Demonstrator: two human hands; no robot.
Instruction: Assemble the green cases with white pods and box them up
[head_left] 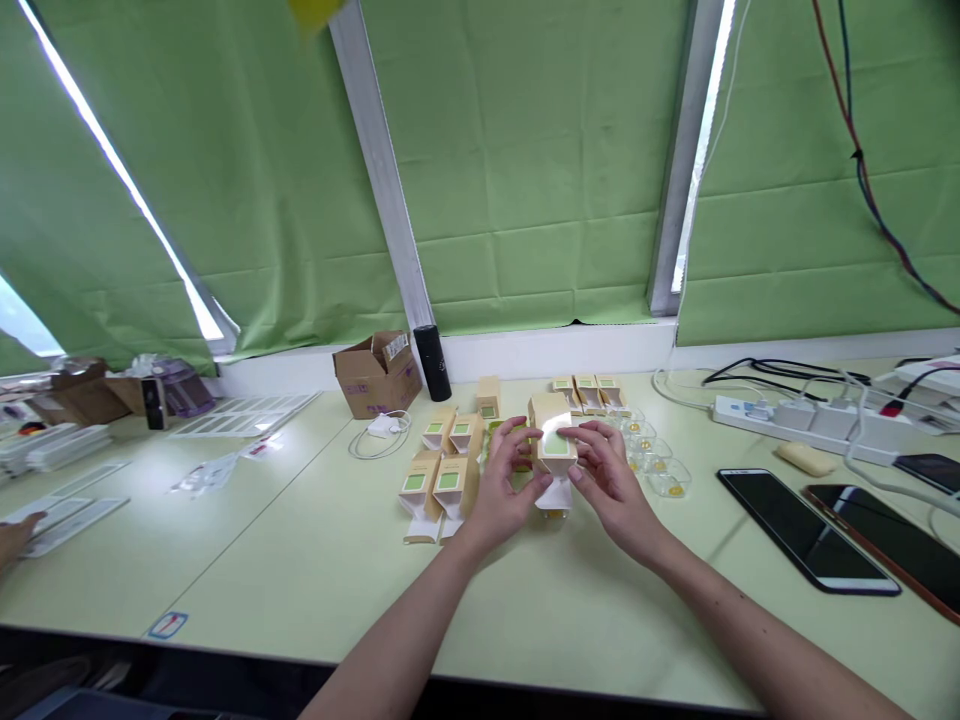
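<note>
At the bench's left edge another person's hand [22, 535], cut off by the view, rests on flat white panels [75, 525]. Along the back edge stand a brown carton [377, 385] with its flaps up and a black cylinder [432, 362]. Nearer, left of the middle, sit the open-ended boxes [442, 480], their white flaps pointing towards the bench's near edge.

Then comes the held box [553, 425], mid-bench, between the two hands. The left hand [501, 485] has curled fingers and thumb against its left side; the right hand [615, 488] lays fingertips by the green panel, its thumb at the lower right. Both grips are closed in to the box's width, and neither hand is clearly the nearer. The white flap hangs from the box's near end, below the thumbs; its long axis seems to run away from the person (foreshortening makes me unsure).

I can't tell whether the box touches the bench. The left hand mostly hides something green behind it, and a yellowish bit under the flap is hard to make out. The right hand partly covers the clear cups [670, 480]; farther right, by the corner, lie the phones [806, 528].
</note>
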